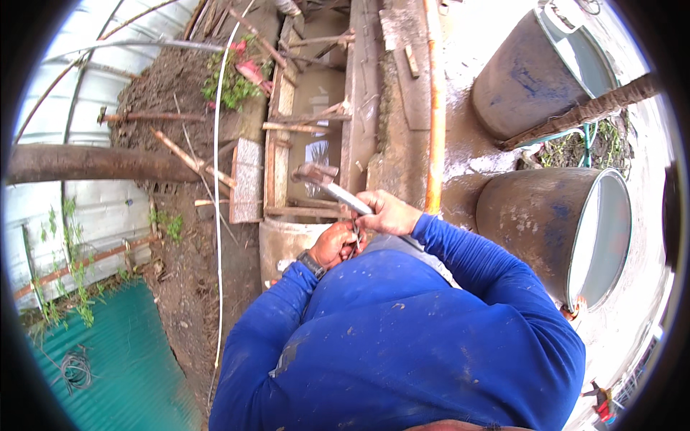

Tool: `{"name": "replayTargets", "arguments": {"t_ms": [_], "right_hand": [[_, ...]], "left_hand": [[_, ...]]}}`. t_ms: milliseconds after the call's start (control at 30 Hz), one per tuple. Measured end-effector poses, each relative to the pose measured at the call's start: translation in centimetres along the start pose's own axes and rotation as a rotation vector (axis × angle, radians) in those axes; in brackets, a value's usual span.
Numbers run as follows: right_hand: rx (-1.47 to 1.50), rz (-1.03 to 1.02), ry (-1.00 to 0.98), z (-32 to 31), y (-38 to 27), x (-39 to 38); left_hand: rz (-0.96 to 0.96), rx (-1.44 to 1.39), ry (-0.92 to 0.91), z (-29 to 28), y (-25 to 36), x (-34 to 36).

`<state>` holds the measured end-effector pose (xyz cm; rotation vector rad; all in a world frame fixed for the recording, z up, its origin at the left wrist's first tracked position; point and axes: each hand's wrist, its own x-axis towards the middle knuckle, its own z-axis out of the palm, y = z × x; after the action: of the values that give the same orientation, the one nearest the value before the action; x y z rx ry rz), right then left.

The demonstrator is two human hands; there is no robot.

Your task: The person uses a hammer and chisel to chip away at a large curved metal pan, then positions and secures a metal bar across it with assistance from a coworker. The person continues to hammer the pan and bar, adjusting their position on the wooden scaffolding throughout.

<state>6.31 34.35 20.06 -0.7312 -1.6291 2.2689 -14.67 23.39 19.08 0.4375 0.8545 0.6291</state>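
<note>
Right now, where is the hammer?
Near the centre of the head view, the hammer is in the right hand, just above the left hand, its head showing against the watery trench.

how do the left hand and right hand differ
The bare right hand grips a silver-handled hammer, while the bare left hand seems to pinch a thin dark piece, too small to identify. A dark wristband shows beside the left hand but none beside the right hand. Both hands emerge from long blue sleeves.
</note>
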Motion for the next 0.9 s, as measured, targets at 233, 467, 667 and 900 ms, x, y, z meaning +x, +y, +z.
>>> {"name": "replayTargets", "arguments": {"t_ms": [233, 467, 667, 900], "right_hand": [[0.167, 0.002, 0.079, -6.9, 0.0, -6.7], [0.123, -0.024, 0.423, -10.4, -1.9, -11.8], [0.159, -0.047, 0.874, -17.0, -0.8, -17.0], [0.165, -0.142, 0.978, -20.8, -3.3, -17.5]], "left_hand": [[-0.153, 0.2, 0.06, 6.1, 1.0, 7.8], [-0.151, 0.293, -0.026, 9.5, 4.0, 13.5], [-0.197, 0.203, -0.145, 9.7, 6.5, 18.1], [-0.306, 0.228, -0.235, 11.7, 10.5, 24.8]]}}
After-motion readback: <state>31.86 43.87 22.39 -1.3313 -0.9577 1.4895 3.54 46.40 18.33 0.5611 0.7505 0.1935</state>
